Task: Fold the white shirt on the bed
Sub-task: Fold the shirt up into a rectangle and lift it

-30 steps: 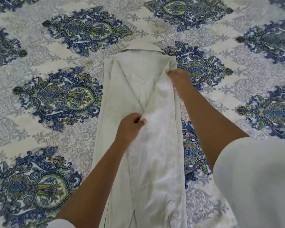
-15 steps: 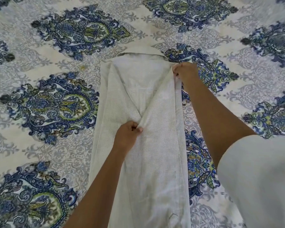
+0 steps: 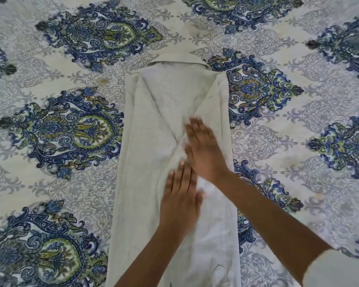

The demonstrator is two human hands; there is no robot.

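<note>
White shirt [image 3: 149, 141] lies folded lengthwise on bed [image 3: 50, 183], collar at 12 o'clock. Left hand [image 3: 180, 199] and right hand [image 3: 205, 150] press flat on it, fingers straight.

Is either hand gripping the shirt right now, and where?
Nothing is held. The left hand and right hand lie flat, fingers straight, on the middle of the white shirt.

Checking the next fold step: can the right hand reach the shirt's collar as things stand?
Probably yes. The right hand lies flat on the middle of the white shirt, and the collar sits uncovered straight beyond it, with nothing between.
</note>
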